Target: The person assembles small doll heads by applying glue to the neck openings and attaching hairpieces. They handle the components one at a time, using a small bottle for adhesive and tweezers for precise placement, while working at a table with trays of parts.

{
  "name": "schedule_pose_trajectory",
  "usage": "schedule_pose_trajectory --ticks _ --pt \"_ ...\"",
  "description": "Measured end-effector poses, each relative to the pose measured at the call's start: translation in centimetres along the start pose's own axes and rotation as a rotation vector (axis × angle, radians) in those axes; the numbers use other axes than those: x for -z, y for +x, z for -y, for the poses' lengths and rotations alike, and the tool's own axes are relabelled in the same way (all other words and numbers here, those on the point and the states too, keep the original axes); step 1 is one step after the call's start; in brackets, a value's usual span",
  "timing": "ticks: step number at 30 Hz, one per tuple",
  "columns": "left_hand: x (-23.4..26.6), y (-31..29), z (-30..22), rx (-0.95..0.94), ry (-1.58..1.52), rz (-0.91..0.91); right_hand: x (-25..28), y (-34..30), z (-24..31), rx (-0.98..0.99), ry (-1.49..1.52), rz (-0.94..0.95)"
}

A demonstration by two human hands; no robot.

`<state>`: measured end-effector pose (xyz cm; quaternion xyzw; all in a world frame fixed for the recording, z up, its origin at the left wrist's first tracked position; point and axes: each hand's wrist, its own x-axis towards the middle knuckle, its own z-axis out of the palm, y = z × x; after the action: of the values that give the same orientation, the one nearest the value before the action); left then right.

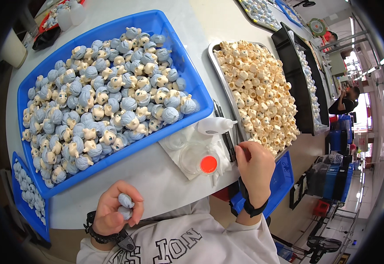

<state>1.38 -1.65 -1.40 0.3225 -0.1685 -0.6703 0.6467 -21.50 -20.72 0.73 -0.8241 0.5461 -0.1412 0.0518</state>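
Observation:
My left hand point(113, 210) is closed around small grey-blue doll hair pieces point(125, 201), held low over the table's near edge. At the near left rim of the metal tray point(228, 90), my right hand point(258, 166) has its fingers bent together; whatever they pinch is hidden. Cream hollow doll face pieces point(262, 94) fill that tray. A large blue bin point(113, 163) on the left is heaped with doll heads point(128, 104) that wear grey-blue hair. Between bin and tray lie a white squeeze bottle point(216, 126), a clear container with an orange-red disc point(208, 164), and thin dark tools point(228, 145).
A smaller blue bin point(47, 222) of grey-blue pieces sits at the lower left. Below the table edge at right is another blue bin point(284, 176). A black tray point(295, 75) stands beyond the metal one. Farther right, a person point(347, 102) is in the background.

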Motion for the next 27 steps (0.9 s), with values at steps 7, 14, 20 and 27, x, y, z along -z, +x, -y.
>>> schedule_pose_trajectory --ticks 7,14,20,27 --pt "0.3 -0.1 0.3 -0.026 -0.021 0.013 -0.4 0.5 -0.2 0.000 -0.076 0.060" --pt "-0.2 -0.1 -0.3 0.060 0.035 0.030 1.3 -0.9 -1.6 -0.041 0.164 0.027" --pt "-0.6 0.0 -1.1 0.182 0.073 0.196 5.1 -7.3 -1.0 -0.226 0.816 0.207" --pt "-2.1 0.9 -1.6 0.103 0.446 0.167 1.8 -7.1 6.6 0.302 1.139 0.824"
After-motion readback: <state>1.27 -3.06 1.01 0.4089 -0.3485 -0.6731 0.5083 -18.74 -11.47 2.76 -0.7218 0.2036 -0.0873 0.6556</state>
